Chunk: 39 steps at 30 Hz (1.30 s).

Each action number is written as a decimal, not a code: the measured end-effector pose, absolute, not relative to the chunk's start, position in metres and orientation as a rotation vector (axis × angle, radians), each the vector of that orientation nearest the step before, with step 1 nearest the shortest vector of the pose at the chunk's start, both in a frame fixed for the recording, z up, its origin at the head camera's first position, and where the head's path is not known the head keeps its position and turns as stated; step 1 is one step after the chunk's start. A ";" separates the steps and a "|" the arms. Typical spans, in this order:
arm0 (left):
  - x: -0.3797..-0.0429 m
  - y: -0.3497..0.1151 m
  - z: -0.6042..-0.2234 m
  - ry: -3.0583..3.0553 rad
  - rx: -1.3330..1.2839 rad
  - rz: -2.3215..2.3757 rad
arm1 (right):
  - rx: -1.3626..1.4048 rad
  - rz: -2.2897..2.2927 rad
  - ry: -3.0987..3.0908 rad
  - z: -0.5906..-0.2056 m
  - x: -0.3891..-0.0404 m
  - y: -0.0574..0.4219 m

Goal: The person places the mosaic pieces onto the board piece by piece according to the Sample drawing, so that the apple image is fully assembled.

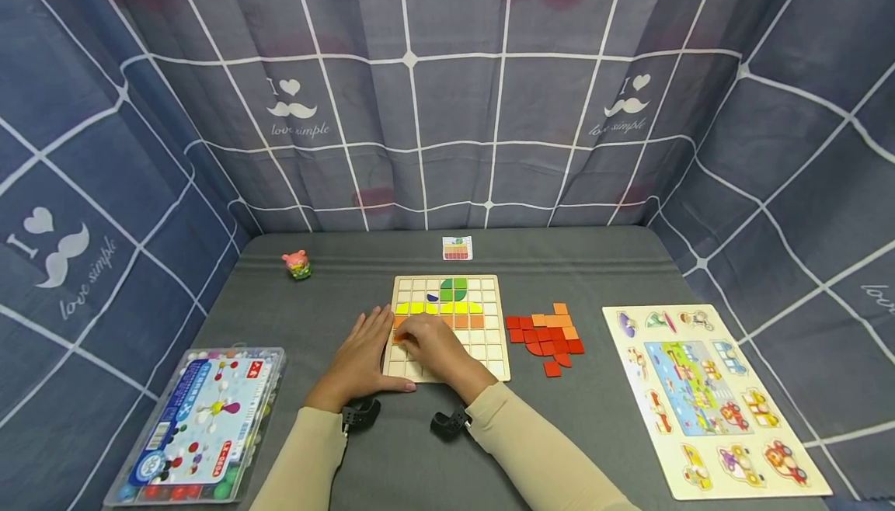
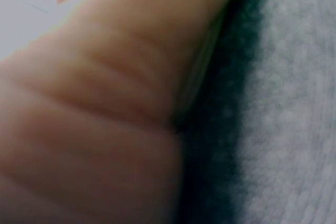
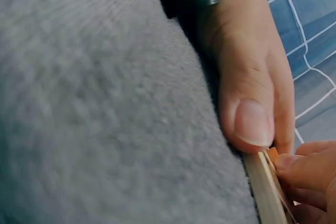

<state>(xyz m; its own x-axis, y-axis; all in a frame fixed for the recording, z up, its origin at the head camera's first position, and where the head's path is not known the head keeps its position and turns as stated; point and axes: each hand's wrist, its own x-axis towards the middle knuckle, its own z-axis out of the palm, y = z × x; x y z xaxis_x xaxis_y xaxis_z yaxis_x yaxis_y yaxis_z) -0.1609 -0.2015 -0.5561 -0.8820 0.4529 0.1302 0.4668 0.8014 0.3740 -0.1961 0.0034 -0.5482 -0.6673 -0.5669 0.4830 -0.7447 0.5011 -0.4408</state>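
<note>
A wooden grid board (image 1: 494,352) lies on the table, with rows of orange tiles (image 1: 470,322) and yellow tiles (image 1: 467,307) and some green tiles (image 1: 459,283) set in it. My left hand (image 1: 363,356) rests along the board's left edge, fingers straight and thumb at the near edge; the left wrist view is blurred. Over the board's left part, my right hand (image 1: 437,344) has its fingers curled and pinches a small orange tile (image 3: 273,154), mostly hidden by the fingertips. A small blue piece (image 1: 433,297) sits above the yellow row.
Loose red tiles (image 1: 552,369) and orange tiles (image 1: 560,309) lie right of the board. A pattern card (image 1: 457,248) is behind it. A pink figurine (image 1: 297,265) stands back left, a clear plastic case (image 1: 199,425) front left, a picture puzzle board (image 1: 699,449) at right. Curtains surround the table.
</note>
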 end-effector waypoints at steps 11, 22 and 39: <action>-0.162 -0.201 -0.556 -2.963 -0.741 -0.603 | 1.065 0.993 -2.446 -0.554 -0.195 0.000; -0.163 -0.198 -0.555 -2.979 -0.735 -0.596 | 1.012 1.086 -2.295 -0.557 -0.193 0.025; -0.163 -0.198 -0.553 -3.023 -0.690 -0.611 | 0.535 1.136 -2.367 -0.554 -0.207 0.165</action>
